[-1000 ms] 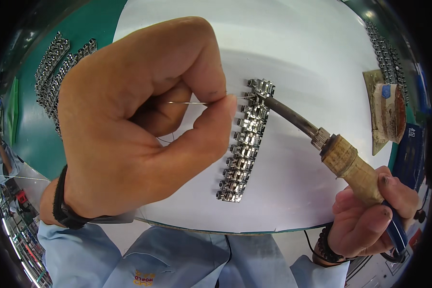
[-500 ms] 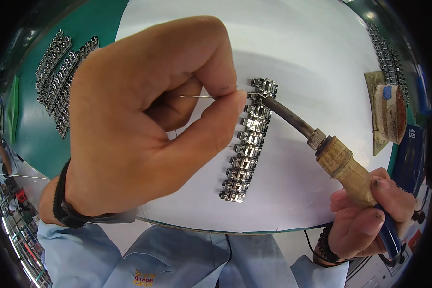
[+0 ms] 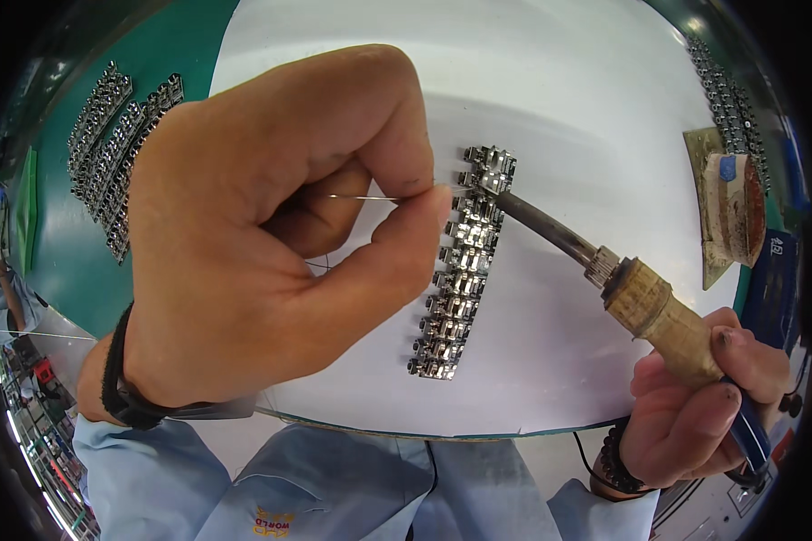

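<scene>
A strip of small silvery metal parts (image 3: pixel 469 270) lies on the white sheet in front of me, running from upper right to lower left. My left hand (image 3: pixel 289 225) pinches a thin solder wire (image 3: pixel 361 197) between thumb and forefinger, the wire's end reaching the strip's upper part. In my right hand (image 3: pixel 695 406) is a soldering iron (image 3: pixel 559 233), gripped by its tape-wrapped handle. Its tip meets the strip near the wire's end; whether the two touch is too fine to make out.
More strips of metal parts (image 3: pixel 122 158) lie on the green mat (image 3: pixel 63 243) at far left, others (image 3: pixel 726 99) at far right. Beside the right-hand ones stands a worn brownish block on a plate (image 3: pixel 731 207), with a dark blue box (image 3: pixel 771 288) nearer me.
My left hand has shifted slightly down and left with the wire. The iron's tip has dropped a little along the strip, and the strip has slid slightly left.
</scene>
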Demonstrator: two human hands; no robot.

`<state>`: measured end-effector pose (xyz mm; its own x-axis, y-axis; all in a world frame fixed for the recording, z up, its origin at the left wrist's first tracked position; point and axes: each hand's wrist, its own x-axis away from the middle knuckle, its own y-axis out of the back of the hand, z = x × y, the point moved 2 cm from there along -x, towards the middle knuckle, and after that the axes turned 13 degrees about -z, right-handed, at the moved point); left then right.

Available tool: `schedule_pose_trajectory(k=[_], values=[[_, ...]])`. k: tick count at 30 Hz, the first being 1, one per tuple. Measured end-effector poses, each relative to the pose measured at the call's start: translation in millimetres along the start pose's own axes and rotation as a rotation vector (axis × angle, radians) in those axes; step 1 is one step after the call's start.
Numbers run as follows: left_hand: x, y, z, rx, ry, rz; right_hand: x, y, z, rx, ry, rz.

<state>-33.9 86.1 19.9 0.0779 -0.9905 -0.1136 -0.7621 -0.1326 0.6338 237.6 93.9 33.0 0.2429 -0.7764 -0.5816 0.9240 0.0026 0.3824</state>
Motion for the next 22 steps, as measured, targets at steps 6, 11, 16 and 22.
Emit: schedule_pose_trajectory(k=[6, 11, 16, 22], values=[[-0.8, -10.9, -6.3, 0.158, -0.008, -0.127, -3.6, -4.5, -4.0, -0.11, -0.024, 0.032], [-6.8, 2.4, -8.9, -0.083, 0.112, 0.11, -7.0, 7.2, -10.2, -0.109, -0.203, 0.07], [-7.5, -6.8, -2.6, 0.047, -0.224, -0.039, -0.8, 18.3, -10.7, 0.14, -0.337, -0.032], [-4.9, -4.8, 5.3, 0.101, -0.143, -0.034, -0.3, 16.2, -14.4, 0.057, -0.279, -0.031]])
